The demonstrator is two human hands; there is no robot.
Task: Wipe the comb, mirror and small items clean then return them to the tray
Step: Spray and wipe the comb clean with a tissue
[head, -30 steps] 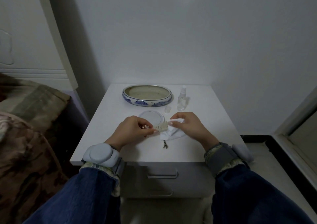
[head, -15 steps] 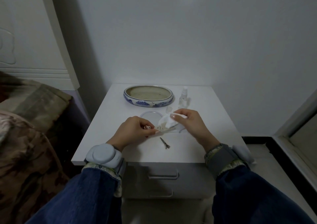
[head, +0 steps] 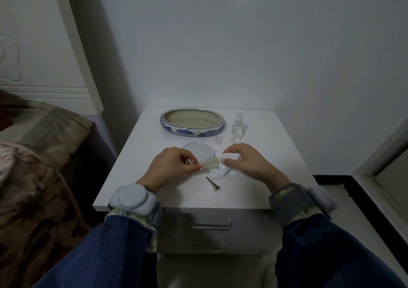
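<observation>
White cloth [head: 223,169] meets comb [head: 210,163] over the worktop [head: 265,177].
Left hand [head: 174,166] pinches the comb; right hand [head: 247,161] grips the cloth.

White nightstand [head: 260,190]: tray [head: 192,123], spray bottle [head: 237,127], cap [head: 218,141], mirror [head: 198,152], hair clip [head: 213,184].

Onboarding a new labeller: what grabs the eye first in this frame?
The two hands at the middle of the white nightstand: the left hand pinches a small pale comb while the right hand holds a white cloth against it. Behind them lie a round mirror and, at the back, the empty blue-and-white tray. A hair clip lies nearer the front edge.
</observation>
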